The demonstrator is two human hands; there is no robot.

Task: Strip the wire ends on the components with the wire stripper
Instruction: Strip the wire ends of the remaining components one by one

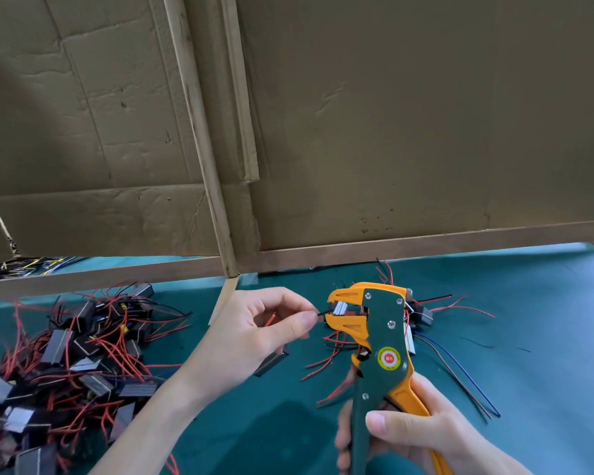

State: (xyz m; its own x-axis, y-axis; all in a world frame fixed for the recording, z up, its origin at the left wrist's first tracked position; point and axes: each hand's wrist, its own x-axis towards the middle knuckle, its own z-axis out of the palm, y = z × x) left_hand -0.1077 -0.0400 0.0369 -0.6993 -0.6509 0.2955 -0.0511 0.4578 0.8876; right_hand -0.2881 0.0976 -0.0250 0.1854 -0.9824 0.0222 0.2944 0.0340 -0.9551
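Note:
My right hand grips the handles of the green and orange wire stripper, which stands upright with its jaws pointing left. My left hand pinches a thin black wire between thumb and forefinger, and the wire's end sits between the stripper's jaws. A red wire shows inside the curl of that hand. The dark block-shaped component hangs under my left palm, mostly hidden.
A big heap of dark components with red wires lies at the left on the teal mat. A smaller group of components with red, black and blue wires lies behind the stripper. Cardboard walls on a wooden frame close the back.

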